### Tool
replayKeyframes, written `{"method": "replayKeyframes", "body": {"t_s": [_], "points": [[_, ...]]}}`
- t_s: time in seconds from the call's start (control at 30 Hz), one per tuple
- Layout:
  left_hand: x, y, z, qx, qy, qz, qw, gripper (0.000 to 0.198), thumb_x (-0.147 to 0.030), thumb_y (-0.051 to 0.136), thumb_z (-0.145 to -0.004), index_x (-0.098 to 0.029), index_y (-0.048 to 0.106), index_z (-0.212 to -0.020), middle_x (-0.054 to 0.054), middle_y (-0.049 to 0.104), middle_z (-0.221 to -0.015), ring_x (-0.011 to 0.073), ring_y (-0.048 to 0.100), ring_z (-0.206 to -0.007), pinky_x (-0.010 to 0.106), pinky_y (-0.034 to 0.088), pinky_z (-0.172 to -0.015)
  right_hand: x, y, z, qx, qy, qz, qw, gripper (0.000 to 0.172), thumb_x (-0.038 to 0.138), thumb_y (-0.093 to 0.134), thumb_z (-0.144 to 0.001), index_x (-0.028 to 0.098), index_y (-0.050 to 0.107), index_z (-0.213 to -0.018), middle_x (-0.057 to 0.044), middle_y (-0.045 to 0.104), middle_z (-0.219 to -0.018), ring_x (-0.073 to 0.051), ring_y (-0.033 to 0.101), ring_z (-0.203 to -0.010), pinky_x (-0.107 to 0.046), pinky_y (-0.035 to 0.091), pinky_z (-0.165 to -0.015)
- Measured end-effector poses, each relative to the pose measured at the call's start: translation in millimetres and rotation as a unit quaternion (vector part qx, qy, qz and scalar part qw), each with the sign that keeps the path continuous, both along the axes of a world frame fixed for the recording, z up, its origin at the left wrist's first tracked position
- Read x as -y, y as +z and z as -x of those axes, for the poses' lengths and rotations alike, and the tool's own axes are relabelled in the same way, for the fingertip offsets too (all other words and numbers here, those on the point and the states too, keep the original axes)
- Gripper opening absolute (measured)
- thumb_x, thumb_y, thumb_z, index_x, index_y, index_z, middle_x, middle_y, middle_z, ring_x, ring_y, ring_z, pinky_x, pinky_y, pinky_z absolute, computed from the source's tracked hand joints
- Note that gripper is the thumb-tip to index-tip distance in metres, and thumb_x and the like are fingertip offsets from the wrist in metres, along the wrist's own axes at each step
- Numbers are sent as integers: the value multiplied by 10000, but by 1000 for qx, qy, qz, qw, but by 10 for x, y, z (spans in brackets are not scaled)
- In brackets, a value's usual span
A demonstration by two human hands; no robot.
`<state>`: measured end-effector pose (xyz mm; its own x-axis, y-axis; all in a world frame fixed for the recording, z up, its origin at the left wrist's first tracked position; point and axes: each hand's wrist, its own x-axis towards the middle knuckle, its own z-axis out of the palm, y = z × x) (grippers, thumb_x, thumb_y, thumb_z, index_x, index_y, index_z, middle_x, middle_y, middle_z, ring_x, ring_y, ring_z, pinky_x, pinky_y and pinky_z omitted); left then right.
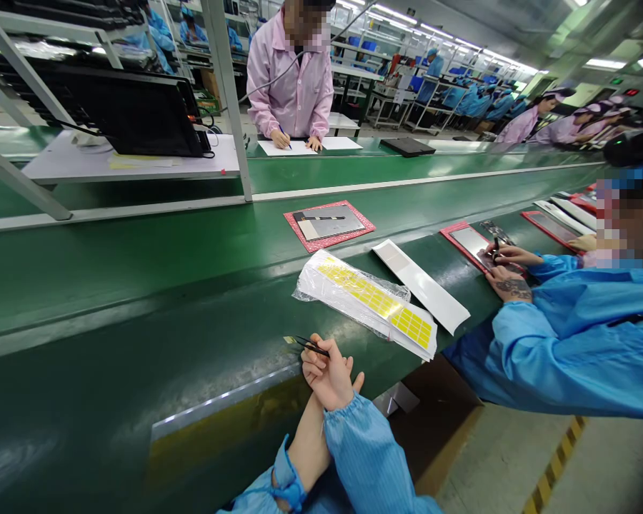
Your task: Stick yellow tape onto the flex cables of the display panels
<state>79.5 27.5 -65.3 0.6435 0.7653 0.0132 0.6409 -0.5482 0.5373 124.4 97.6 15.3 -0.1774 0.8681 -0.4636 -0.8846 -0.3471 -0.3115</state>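
My right hand (pixel 331 376) is closed on black tweezers (pixel 311 346), held over the green work surface. At their tips is a small yellowish piece (pixel 289 340), too small to make out well. My left hand (pixel 359 383) lies crossed beneath the right one and is mostly hidden; the fingertips that show are stretched out and apart, with nothing seen in them. Just beyond my hands, a sheet of yellow square stickers (pixel 401 318) rests on white sheets and clear plastic wrap. A long white strip (pixel 423 285) lies beside it.
A flat display panel (pixel 329 223) sits on a red bubble-wrap sheet (pixel 365 222) farther back. At right, a co-worker in a blue smock (pixel 579 335) handles another panel. A person in pink (pixel 292 78) writes across the green bench (pixel 193 264). A monitor (pixel 133 111) stands on a shelf at left.
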Motion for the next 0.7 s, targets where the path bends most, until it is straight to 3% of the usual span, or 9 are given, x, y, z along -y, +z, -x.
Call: {"method": "replayKeyframes", "body": {"t_s": [0.17,0.3,0.37,0.47,0.53,0.6,0.7], "points": [[-99,353,139,15,-69,-6,997,733,-143,401,-907,-415,190,-1554,-101,290,-1556,195,171,-1492,479,287,-1244,103,115,0,117,-18,-93,989,166,216,625,-685,211,461,-711,79,426,-542,-47,253,-439,-113,253,-403],[-11,821,647,30,-157,-6,987,799,-388,596,-888,-242,217,-1575,25,128,-1612,294,148,-1495,555,255,-1216,211,251,-221,192,-53,-148,969,167,224,626,-690,204,464,-657,69,460,-519,-46,282,-419,-142,226,-409],[48,1090,1013,29,-137,10,990,734,-353,598,-916,-229,266,-1559,62,144,-1609,281,228,-1477,491,375,-1159,241,251,-392,270,-105,-163,943,143,228,626,-681,203,487,-658,65,487,-514,-48,320,-409,-152,221,-413],[-74,1456,1531,81,-52,104,990,497,-334,517,-979,-343,426,-1467,13,384,-1529,200,450,-1367,354,469,-1091,271,114,-635,392,-174,-129,894,106,220,641,-665,201,539,-684,56,531,-530,-67,435,-434,-161,266,-432],[-395,1621,1769,136,23,222,965,354,-410,515,-977,-326,593,-1311,20,559,-1384,209,565,-1247,350,489,-1069,301,-35,-744,451,-197,-104,864,93,240,641,-687,200,560,-711,49,552,-517,-91,482,-451,-175,289,-439],[-904,1693,1892,183,96,323,924,371,-511,546,-936,-238,685,-1145,69,677,-1175,232,660,-1057,336,566,-931,341,-180,-800,490,-223,-85,838,93,256,635,-720,200,563,-739,39,581,-529,-108,510,-467,-189,312,-448],[-1858,1656,1875,206,198,361,887,442,-529,702,-788,-139,711,-996,119,704,-1043,242,672,-962,296,571,-832,393,-322,-813,538,-253,-72,801,94,256,634,-743,199,563,-766,31,609,-579,-133,570,-524,-218,382,-499]]}}
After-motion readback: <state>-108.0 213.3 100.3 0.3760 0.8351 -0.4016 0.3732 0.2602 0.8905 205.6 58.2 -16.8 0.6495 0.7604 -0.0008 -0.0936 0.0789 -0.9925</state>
